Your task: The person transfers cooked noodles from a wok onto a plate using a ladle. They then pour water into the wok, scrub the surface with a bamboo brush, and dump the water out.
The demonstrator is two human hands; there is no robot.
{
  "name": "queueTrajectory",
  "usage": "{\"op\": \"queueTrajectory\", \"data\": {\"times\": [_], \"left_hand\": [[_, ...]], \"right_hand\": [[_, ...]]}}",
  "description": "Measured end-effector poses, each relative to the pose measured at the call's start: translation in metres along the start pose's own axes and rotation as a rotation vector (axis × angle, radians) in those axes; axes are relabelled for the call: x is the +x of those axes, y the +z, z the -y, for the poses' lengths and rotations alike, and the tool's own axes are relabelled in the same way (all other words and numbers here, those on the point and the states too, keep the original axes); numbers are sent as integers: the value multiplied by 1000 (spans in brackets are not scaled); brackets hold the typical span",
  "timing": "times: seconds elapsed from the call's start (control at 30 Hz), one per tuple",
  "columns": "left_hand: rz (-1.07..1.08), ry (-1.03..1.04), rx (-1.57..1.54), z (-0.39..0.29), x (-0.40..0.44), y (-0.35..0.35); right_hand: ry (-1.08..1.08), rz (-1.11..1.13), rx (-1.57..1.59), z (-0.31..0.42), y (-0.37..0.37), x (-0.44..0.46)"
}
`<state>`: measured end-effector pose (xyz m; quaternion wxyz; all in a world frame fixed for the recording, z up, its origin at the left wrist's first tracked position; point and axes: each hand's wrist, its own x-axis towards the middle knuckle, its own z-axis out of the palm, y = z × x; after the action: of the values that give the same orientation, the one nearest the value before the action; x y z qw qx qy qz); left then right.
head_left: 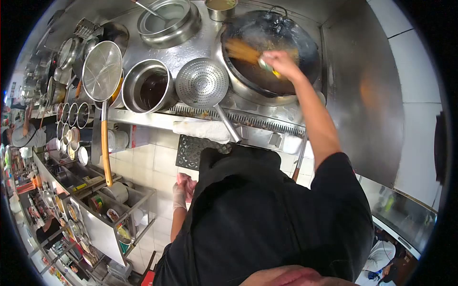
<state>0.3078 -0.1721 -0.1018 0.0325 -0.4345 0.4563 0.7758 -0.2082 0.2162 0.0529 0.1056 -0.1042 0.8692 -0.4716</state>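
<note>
My right hand (pixel 282 63) is closed around the bound handle of a bamboo wok brush (pixel 242 51), whose bristles are smeared by motion. It is over the large dark wok (pixel 305 45) on the range, with brownish liquid and some steam inside. Down beside my body, my left hand (pixel 185 187) appears to wear a thin clear glove. Its fingers look curled, with something pinkish at them that I cannot make out. A perforated ladle strainer (pixel 202 82) lies left of the wok, its metal handle pointing toward me.
A pot of dark liquid (pixel 129 95) and a wire-mesh skimmer (pixel 102 71) stand to the left. Behind them are a lidded steel pot (pixel 169 40) and a small pot (pixel 222 13). A folded white cloth (pixel 202 131) lies on the range's front edge. Metal shelving (pixel 102 224) stands left.
</note>
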Motion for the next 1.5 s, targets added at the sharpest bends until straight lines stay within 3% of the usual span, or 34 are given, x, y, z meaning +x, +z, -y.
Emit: {"op": "queueTrajectory", "data": {"times": [0.03,0.07,0.1,0.17,0.3,0.4,0.5,0.53,0.6,0.63,0.7,0.77,0.83,0.9,0.97,1.03,1.17,1.27,1.37,1.4,1.43,1.5], "left_hand": [[-5,-63,-21,8,22,-18],[-44,-65,7,7,26,-17],[-80,-65,43,5,30,-17],[-21,-44,117,41,75,-65],[57,24,320,31,82,-60],[57,-14,115,-22,33,10],[54,-130,20,-21,54,2],[155,-44,16,-13,68,-6],[124,-122,132,-39,64,14],[110,-158,188,-53,63,25],[209,-106,165,-70,79,36],[270,-10,236,-81,93,38],[296,147,395,-92,112,44],[352,261,435,-120,98,78],[383,327,388,-154,57,118],[453,358,376,-166,54,128],[453,578,394,-152,75,142],[467,585,371,-158,55,158],[484,599,393,-162,43,168],[462,650,498,-160,43,169],[450,696,609,-156,42,173],[493,1060,731,-167,27,192]], "right_hand": [[100,85,-105,22,-21,-34],[65,244,-298,17,-48,-48],[253,280,-358,16,-71,-64],[344,140,-350,-24,-118,-85],[405,-205,-337,4,-152,-151],[327,-424,-117,5,-121,-221],[169,-658,-71,-29,-58,-288],[147,-724,-61,-41,-36,-310],[253,-835,164,-54,12,-343],[308,-893,40,-59,32,-353],[502,-846,145,-59,61,-356],[412,-876,-62,-117,87,-352],[496,-809,-348,-100,94,-329],[430,-811,-492,-102,100,-320],[604,-592,-588,-97,93,-317],[641,-429,-568,-77,86,-315],[546,-351,-532,-91,92,-322],[580,-258,-539,-94,87,-321],[314,-343,-759,-29,81,-298],[141,-418,-647,1,82,-282],[135,-459,-89,16,97,-265],[493,-88,507,68,115,-230]]}}
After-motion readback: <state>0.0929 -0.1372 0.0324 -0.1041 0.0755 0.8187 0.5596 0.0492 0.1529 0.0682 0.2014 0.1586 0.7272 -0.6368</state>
